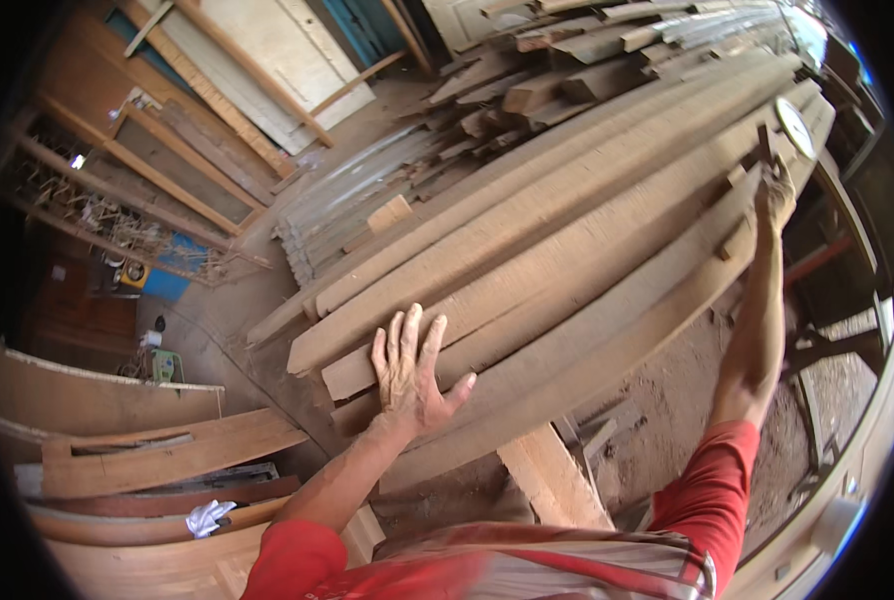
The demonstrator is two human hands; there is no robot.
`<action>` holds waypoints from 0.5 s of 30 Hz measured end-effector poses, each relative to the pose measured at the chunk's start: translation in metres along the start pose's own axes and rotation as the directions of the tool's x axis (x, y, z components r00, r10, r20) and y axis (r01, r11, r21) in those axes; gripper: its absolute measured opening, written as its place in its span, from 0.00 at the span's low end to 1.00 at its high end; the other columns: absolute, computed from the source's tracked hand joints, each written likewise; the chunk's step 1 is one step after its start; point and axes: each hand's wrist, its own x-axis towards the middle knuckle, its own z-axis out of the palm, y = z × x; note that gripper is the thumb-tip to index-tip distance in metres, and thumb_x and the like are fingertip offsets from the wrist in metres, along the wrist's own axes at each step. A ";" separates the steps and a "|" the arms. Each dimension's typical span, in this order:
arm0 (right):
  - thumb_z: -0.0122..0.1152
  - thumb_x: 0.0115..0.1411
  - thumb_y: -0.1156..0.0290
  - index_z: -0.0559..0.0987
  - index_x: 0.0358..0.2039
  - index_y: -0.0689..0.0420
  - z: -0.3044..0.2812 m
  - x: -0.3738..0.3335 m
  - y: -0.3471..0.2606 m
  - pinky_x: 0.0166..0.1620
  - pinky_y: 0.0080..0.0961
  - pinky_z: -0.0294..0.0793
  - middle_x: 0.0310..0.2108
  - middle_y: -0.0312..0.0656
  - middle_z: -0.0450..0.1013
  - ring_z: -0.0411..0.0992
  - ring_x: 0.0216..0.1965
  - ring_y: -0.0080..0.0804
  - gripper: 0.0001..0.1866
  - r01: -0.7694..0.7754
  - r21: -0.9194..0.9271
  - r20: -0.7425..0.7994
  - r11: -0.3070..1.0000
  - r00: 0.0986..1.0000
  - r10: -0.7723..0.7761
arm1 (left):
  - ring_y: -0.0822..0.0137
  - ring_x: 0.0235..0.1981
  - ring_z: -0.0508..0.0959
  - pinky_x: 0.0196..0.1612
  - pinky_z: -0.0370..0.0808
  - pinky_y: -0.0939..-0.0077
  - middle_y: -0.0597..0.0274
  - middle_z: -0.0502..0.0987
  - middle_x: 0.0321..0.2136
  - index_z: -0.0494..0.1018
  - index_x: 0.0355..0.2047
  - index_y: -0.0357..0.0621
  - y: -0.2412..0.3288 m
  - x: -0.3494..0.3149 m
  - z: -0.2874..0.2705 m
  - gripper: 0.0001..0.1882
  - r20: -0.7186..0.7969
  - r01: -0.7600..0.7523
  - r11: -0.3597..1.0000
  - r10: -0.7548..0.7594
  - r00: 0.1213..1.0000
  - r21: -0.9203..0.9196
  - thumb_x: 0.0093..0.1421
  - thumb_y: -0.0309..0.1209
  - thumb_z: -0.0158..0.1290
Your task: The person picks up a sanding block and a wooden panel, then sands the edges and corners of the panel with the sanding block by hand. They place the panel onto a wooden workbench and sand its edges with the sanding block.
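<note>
Left hand: the left hand [408, 368] lies flat, palm down, fingers spread apart and gripping nothing, on the near end of a long plank [567, 300] at about 7 o'clock of the stack.

Right hand: the right hand [775, 195] is stretched out toward 2 o'clock, at the far edge of the same plank; its fingers seem curled on the plank's edge or on a small dark tool, but I cannot tell which, nor how tightly they close.

Plank: it runs from about 7 o'clock up to 1 o'clock, on top of other long boards lying side by side the same way; it rests on a short block [550, 478] under its near end.

Round disc: a pale round disc [796, 128] sits on the boards just beyond the right hand, at its 12 o'clock.

Wood pile: shorter offcuts [527, 90] are heaped at 12 o'clock, behind the long boards.

Grey sheets: a bundle of grey strips [337, 200] lies at 10 o'clock of the left hand, with a small wood block [389, 213] on it.

Curved boards: wide curved boards [167, 455] lie at 8 o'clock, a white rag [207, 518] on one of them.

Frames: wooden frames [167, 150] lean at 10 o'clock.

Floor: sawdust-covered ground [667, 400] shows at 4 o'clock, below the right forearm.

Clothes: red sleeves [712, 500] at 6 o'clock.
</note>
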 end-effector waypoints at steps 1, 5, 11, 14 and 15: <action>0.65 0.68 0.58 0.82 0.61 0.48 -0.012 -0.029 -0.012 0.38 0.27 0.76 0.35 0.46 0.85 0.78 0.31 0.24 0.22 0.169 0.221 -0.151 0.961 0.979 -0.137 | 0.36 0.73 0.53 0.73 0.44 0.34 0.36 0.53 0.73 0.57 0.74 0.42 0.000 0.000 -0.002 0.50 -0.001 -0.008 1.000 0.008 1.000 0.015 0.60 0.59 0.56; 0.63 0.70 0.77 0.81 0.59 0.57 -0.089 -0.205 -0.105 0.55 0.30 0.76 0.54 0.46 0.82 0.78 0.52 0.32 0.17 0.383 0.455 -0.144 0.804 0.922 -0.359 | 0.38 0.73 0.55 0.73 0.46 0.36 0.38 0.54 0.74 0.57 0.75 0.45 0.001 -0.008 -0.004 0.49 -0.062 -0.006 0.999 0.008 0.998 0.047 0.61 0.57 0.57; 0.66 0.66 0.83 0.81 0.55 0.59 -0.211 -0.459 -0.145 0.60 0.32 0.75 0.53 0.44 0.80 0.77 0.56 0.36 0.17 -0.189 0.599 0.266 0.778 0.964 0.030 | 0.42 0.74 0.56 0.73 0.48 0.37 0.43 0.57 0.73 0.59 0.74 0.48 -0.002 -0.010 0.021 0.46 -0.160 -0.088 0.991 0.103 0.982 0.097 0.64 0.60 0.53; 0.68 0.60 0.80 0.80 0.56 0.59 -0.270 -0.542 -0.143 0.58 0.38 0.78 0.56 0.51 0.77 0.78 0.55 0.46 0.22 -0.110 0.601 0.361 0.792 0.921 -0.147 | 0.45 0.75 0.55 0.73 0.46 0.37 0.43 0.57 0.74 0.59 0.74 0.50 -0.015 -0.016 0.026 0.45 -0.187 -0.094 0.983 0.124 0.975 0.160 0.66 0.62 0.52; 0.68 0.62 0.78 0.80 0.56 0.59 -0.292 -0.559 -0.154 0.58 0.38 0.78 0.55 0.52 0.77 0.77 0.56 0.49 0.21 -0.258 0.595 0.469 0.762 0.881 -0.068 | 0.46 0.75 0.55 0.74 0.46 0.38 0.43 0.58 0.73 0.59 0.74 0.50 -0.024 -0.015 0.028 0.44 -0.200 -0.089 0.982 0.122 0.972 0.167 0.66 0.62 0.51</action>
